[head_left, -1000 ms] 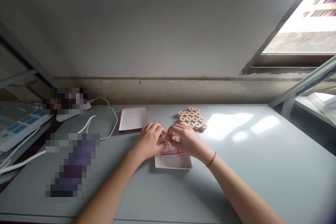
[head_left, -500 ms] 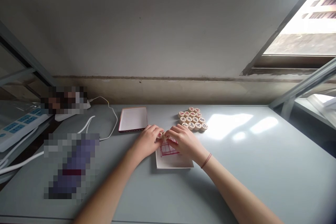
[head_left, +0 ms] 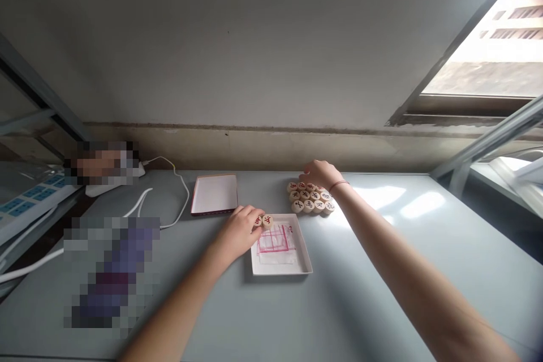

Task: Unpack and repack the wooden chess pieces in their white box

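Observation:
My left hand (head_left: 241, 230) is at the upper left corner of a shallow white box (head_left: 303, 246). Its thumb and fingers close around a round wooden Chinese chess piece (head_left: 257, 220) with a red character. Right beside that one lies a second piece (head_left: 267, 221) with a dark character. A clear plastic bag or sheet with a red printed grid (head_left: 274, 239) lies on the box floor. My right hand (head_left: 322, 173) reaches over the back of a block of chess pieces (head_left: 305, 195), its fingers curled down; their tips and the back-row pieces are hidden.
A second shallow box part (head_left: 215, 194) with a white inside lies on the grey table (head_left: 237, 317), left of centre. A white cable (head_left: 186, 192) and a blurred purple item (head_left: 119, 271) are at the left. Power strips (head_left: 38, 201) stand beyond. A wall closes off the back.
My right hand has left the box and moved up and right to the back of the piece block. My left hand stays at the box corner. The dark-lettered piece is now uncovered.

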Motion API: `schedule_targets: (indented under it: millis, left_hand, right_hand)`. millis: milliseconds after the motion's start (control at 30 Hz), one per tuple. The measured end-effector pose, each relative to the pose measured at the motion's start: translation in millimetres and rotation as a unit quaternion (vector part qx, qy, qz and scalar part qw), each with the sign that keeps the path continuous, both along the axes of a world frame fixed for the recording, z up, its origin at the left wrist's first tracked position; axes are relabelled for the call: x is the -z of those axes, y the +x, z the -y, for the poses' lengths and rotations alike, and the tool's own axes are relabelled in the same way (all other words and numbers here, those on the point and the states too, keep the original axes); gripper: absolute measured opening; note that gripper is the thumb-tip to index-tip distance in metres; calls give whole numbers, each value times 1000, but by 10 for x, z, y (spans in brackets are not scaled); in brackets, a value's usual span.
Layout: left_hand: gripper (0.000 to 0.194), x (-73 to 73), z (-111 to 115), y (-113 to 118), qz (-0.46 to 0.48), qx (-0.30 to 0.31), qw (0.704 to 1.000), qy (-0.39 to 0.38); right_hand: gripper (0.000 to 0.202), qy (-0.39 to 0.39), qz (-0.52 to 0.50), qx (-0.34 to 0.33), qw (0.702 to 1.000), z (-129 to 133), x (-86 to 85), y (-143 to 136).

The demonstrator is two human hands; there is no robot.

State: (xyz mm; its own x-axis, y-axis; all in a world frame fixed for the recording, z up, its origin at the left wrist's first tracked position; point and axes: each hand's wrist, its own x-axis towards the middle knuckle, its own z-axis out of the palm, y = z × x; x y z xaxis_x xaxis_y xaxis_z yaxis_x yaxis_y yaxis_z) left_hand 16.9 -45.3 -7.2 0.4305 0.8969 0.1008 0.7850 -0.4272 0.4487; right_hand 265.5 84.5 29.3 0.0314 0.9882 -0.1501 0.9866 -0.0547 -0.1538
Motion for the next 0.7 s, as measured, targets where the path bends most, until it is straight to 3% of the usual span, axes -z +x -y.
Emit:
schedule_targets:
  millis: [133,233,367,500,600,700]
  left_hand:
    - [24,11,-3,2,-6,-1,1000,11]
    - [23,-13,1,-5,-5,-5,1000,11]
    - [39,-107,30,6,21,-9,999,37]
    - [48,-180,83,80,112,-8,990,82]
    - [46,-175,115,149,177,7,979,104]
    - [35,-151,131,196,215,24,970,112]
  right_hand:
    - [24,-39,-1,-14,999,-144,40,-16]
    - [24,-34,-14,-17,999,-163,-25,-3]
    - [31,22,-95,-28,995,83,-213,-54]
    - [34,-7,-398,-117,910,681,-279,-290]
    - [33,-64,-506,-186,840,1084,-197,-469]
    - [31,-49,-567,-160,807,1268,-94,-519]
